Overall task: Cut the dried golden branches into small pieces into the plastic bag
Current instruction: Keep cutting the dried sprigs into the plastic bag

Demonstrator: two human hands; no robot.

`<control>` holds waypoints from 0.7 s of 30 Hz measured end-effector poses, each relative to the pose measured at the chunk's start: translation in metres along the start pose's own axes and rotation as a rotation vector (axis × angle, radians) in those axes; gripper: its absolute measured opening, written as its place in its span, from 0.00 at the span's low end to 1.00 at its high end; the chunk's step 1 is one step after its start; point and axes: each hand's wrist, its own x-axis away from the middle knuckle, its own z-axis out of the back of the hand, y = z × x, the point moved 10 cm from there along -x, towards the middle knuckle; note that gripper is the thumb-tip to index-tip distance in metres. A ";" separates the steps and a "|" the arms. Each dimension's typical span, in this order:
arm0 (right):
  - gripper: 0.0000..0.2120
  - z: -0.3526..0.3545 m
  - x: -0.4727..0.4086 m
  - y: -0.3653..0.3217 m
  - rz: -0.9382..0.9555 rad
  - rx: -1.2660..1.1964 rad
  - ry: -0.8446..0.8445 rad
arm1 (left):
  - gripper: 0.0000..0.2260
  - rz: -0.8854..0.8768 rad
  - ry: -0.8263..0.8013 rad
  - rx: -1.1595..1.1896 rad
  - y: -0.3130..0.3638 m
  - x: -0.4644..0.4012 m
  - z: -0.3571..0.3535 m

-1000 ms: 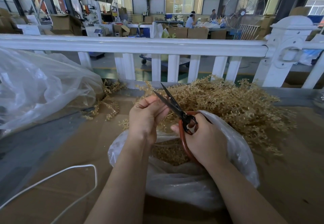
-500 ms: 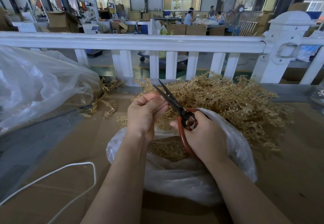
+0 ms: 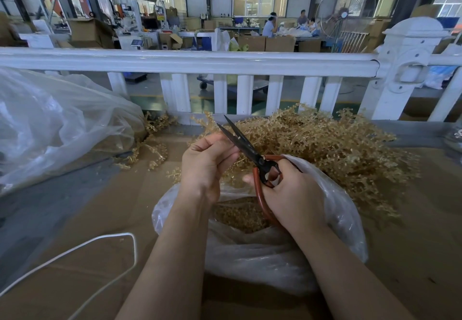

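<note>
The bench (image 3: pixel 75 232) has a brown cardboard-like surface with a grey strip on its left part. A large clear plastic sheet (image 3: pixel 57 124) lies bunched at the far left, and a white cord (image 3: pixel 105 247) loops across the near-left area. A white railing (image 3: pixel 200 60) runs along the far edge; beyond it is a workshop hall with cardboard boxes, windows, a standing fan (image 3: pixel 346 10) and seated people.

The left hand (image 3: pixel 207 167) has its fingers (image 3: pixel 220 144) curled, pinching a thin sprig of the dried golden branches (image 3: pixel 325 149); the sprig itself is mostly hidden. Just right of these fingers are the scissors (image 3: pixel 250 152). Their long axis runs diagonally, dark blades pointing up and to the left, away from the person, and slightly parted. The red handles point down toward the person.

The right hand (image 3: pixel 292 194) grips the handles, fingers curled through and around the loops.

Below both hands sits the plastic bag (image 3: pixel 262 257), mouth open upward, with cut golden pieces inside. The main heap of branches lies beyond and right of the right-hand fingers, touching the bag's far rim.
</note>
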 end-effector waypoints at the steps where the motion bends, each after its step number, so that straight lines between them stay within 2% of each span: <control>1: 0.23 0.000 0.000 0.000 -0.003 0.006 -0.003 | 0.07 0.003 0.001 0.000 0.000 0.000 0.000; 8: 0.23 -0.001 0.000 0.000 -0.013 0.013 -0.007 | 0.05 0.001 -0.006 -0.008 0.000 -0.001 0.001; 17: 0.23 0.000 0.000 0.000 -0.005 0.004 -0.006 | 0.11 -0.019 -0.014 -0.024 0.003 0.000 0.001; 21: 0.25 -0.001 -0.001 0.000 -0.001 0.012 -0.014 | 0.06 -0.015 -0.003 -0.018 0.003 -0.001 0.002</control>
